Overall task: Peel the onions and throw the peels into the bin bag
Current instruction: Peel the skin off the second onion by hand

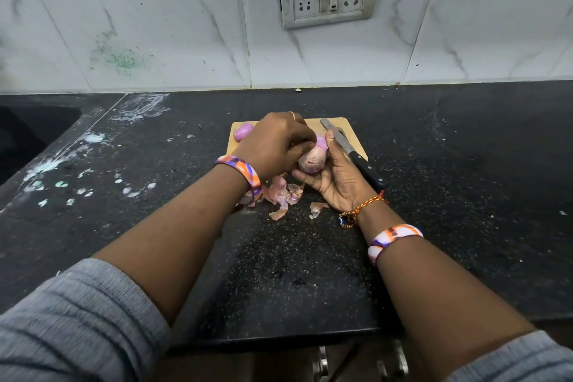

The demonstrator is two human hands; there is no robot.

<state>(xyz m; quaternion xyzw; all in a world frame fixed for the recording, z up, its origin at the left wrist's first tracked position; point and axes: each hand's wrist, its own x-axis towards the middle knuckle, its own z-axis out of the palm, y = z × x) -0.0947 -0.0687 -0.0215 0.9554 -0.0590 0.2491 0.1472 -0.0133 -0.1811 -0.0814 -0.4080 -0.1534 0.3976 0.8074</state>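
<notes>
**Onion gripped over the board's near edge**

While the onion (313, 158) is cupped in the curled fingers of the right hand (336, 178), its skin is pinched at 9 o'clock by the left hand (274, 146). Loose peels (283, 194) are scattered on the black counter (465, 180) at 6 o'clock of the onion. A peeled onion (242, 131) is seen at 10 o'clock on the wooden board (344, 127), and a knife (353, 152) is laid at 2 o'clock.

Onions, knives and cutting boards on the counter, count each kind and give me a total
Onions: 2, one in the right hand being peeled, one peeled on the board
Knives: 1
Cutting boards: 1
Total: 4
</notes>
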